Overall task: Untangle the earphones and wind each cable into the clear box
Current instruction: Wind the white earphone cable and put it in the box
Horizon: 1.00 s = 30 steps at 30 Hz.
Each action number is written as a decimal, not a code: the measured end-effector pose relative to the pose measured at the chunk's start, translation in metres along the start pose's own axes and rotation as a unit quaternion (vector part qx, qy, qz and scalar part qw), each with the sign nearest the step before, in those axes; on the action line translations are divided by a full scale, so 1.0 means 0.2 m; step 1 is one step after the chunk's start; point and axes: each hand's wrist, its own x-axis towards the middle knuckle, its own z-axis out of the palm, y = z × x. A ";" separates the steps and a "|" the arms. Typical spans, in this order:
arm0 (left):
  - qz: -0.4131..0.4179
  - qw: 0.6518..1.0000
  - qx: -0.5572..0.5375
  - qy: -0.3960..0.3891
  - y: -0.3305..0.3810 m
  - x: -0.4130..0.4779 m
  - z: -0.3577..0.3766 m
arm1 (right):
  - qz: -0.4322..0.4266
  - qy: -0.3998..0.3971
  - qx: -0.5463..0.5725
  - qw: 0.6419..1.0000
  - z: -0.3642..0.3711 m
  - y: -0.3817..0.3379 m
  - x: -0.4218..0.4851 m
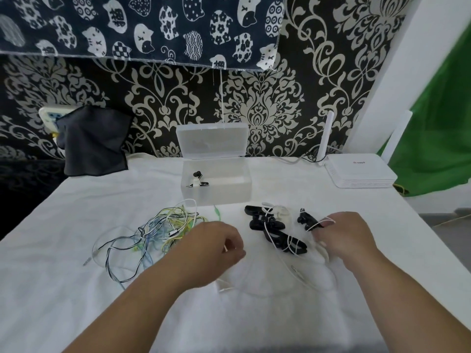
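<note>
Listener: Earphones, where are they, and which one is being worked on?

Describer: One white cable [293,268] runs between both hands. It loops loosely on the sheet [254,327] in front of the person and also crosses over the black earphones [270,225] lying in the middle, so it looks caught up with them. Holding it at two places would let it be drawn clear, I judge.

Listener: How do the hands hold it?

Describer: The left hand [216,247] is curled into a loose fist, with a white bit showing between thumb and finger; it appears to pinch one part of the cable. The right hand [344,238] has its fingertips closed together on a white loop, just beside a small black earpiece.

Listener: And the others?

Describer: A tangle [153,233] of blue, yellow, black and white cables lies to the left, untouched, near the left hand.

Listener: Where is the box?

Describer: The box [216,194] sits behind the earphones, towards the wall, its lid [211,141] standing open so cables can go straight in. A few small items [197,179] lie in its left end; I cannot tell what they are. No wound cable shows inside, so the task seems early.

Listener: Anything else?

Describer: A white router [359,170] at the back right, a dark cloth [94,141] at the back left, patterned wallpaper behind
</note>
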 end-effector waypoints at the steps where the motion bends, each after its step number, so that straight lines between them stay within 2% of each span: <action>1: 0.001 1.000 -0.020 0.020 0.00 0.00 0.00 | -0.030 0.018 -0.002 0.999 -0.01 -0.01 0.00; 4: -0.020 0.989 -0.103 0.106 -0.01 0.02 -0.01 | -0.125 0.041 0.039 0.990 -0.06 -0.10 -0.04; 8: -0.030 0.946 -0.237 0.218 0.01 0.03 -0.05 | -0.255 -0.047 0.061 0.964 -0.12 -0.26 -0.18; 10: -0.006 0.933 -0.292 0.209 0.03 0.01 -0.08 | -0.289 -0.081 0.038 0.953 -0.11 -0.31 -0.25; 13: 0.030 0.910 -0.400 0.108 0.08 -0.03 -0.11 | -0.312 -0.107 0.022 0.944 -0.07 -0.34 -0.31; 15: 0.045 0.884 -0.458 0.077 0.10 -0.03 -0.10 | -0.312 -0.127 0.032 0.941 -0.05 -0.36 -0.34; 18: 0.045 0.865 -0.484 0.124 0.10 -0.01 -0.09 | -0.301 -0.141 0.053 0.942 -0.04 -0.37 -0.35; 22: 0.004 0.853 -0.489 0.184 0.09 -0.01 -0.09 | -0.322 -0.135 0.040 0.936 -0.05 -0.36 -0.34; 26: -0.042 0.850 -0.459 0.254 0.06 -0.01 -0.08 | -0.326 -0.217 0.041 0.919 -0.08 -0.37 -0.36; 28: -0.048 0.853 -0.448 0.262 0.05 -0.01 -0.08 | -0.326 -0.232 0.015 0.916 -0.06 -0.37 -0.36; 30: -0.044 0.862 -0.441 0.244 0.05 -0.02 -0.09 | -0.333 -0.194 -0.032 0.922 -0.04 -0.36 -0.34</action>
